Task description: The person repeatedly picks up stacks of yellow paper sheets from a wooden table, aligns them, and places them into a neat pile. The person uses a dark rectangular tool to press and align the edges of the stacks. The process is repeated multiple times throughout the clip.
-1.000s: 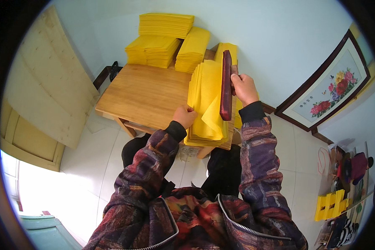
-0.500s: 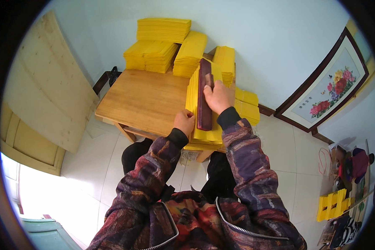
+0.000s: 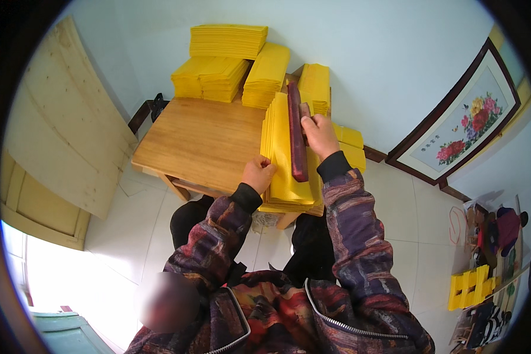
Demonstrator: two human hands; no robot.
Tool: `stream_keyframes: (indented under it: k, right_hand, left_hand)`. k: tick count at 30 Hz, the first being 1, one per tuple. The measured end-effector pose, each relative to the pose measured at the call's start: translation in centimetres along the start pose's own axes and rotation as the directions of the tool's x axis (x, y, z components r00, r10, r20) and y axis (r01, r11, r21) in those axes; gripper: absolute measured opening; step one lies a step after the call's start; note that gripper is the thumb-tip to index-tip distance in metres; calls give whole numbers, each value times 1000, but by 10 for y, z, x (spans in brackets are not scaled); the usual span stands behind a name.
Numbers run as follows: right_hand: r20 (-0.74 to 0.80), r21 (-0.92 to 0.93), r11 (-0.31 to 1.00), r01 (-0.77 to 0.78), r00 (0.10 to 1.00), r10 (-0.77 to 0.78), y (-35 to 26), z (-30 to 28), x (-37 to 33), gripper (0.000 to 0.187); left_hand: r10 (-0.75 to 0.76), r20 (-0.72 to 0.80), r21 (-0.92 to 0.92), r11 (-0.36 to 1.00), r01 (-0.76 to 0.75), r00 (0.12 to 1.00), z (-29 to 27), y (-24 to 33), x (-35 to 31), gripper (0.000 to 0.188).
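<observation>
A stack of yellow paper sheets (image 3: 281, 154) lies at the right side of the wooden table (image 3: 209, 138), its left edges fanned out. My right hand (image 3: 321, 137) is closed round the small wooden handle of a long dark red block (image 3: 297, 137). The block stands tilted over the stack, lengthwise along it; whether it touches the top sheet I cannot tell. At the stack's lower left edge my left hand (image 3: 258, 174) has its fingers pinched together on the paper's edge.
Several piles of folded yellow paper (image 3: 227, 41) stand along the table's far side. More yellow bundles (image 3: 349, 147) sit past its right edge. A framed flower picture (image 3: 463, 118) leans at the right wall, and a wooden board (image 3: 65, 112) at the left.
My right hand has moved a little to the right with the dark red block, which is now tipped more onto its edge. My left hand stays at the paper's edge.
</observation>
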State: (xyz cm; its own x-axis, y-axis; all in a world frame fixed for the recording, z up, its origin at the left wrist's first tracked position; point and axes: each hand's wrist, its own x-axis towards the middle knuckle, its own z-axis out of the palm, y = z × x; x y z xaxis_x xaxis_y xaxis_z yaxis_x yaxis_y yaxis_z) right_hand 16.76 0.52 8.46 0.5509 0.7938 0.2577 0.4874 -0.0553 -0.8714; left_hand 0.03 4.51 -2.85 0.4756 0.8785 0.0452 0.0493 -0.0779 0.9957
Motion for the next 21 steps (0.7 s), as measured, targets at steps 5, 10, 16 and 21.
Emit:
stream_keyframes:
  k: [5,10,16,21]
  right_hand:
    - [-9,157,986,-61,998,64,6,-20,-3,29]
    - [-28,117,993,-19,999,23,11,-30,-4,29]
    - [-56,12,999,35,998,-34,15,-22,-3,32]
    - [-78,-102,993,60,995,-69,16,-12,-1,37]
  left_hand:
    - [-12,-1,9,1000,12,1000,-2,10,-5,11]
    - [147,-114,160,979,-128,983,4,28,-16,17]
    - [690,-77,449,668,-593,719,-2,69,-44,25]
    - [861,395,434,132,-891,320,-4,85,-88,28]
